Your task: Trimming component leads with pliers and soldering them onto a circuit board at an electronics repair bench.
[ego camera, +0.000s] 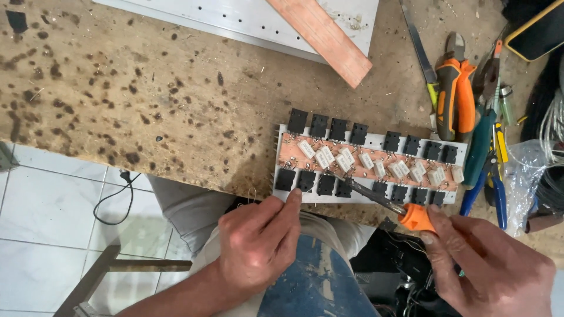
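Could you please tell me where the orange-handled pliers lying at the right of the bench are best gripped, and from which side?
Probably grip the orange-handled pliers around both handles, coming from above. They lie flat, jaws pointing away, handles nearest the circuit board; other tools crowd their right side, so the left looks freer.

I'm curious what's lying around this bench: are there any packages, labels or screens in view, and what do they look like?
Clear plastic bag: right edge of the bench, crumpled, see-through.
Dark flat device with yellow rim: top right corner, partly cut off; whether it is a screen cannot be told.
No labels or signs can be made out.
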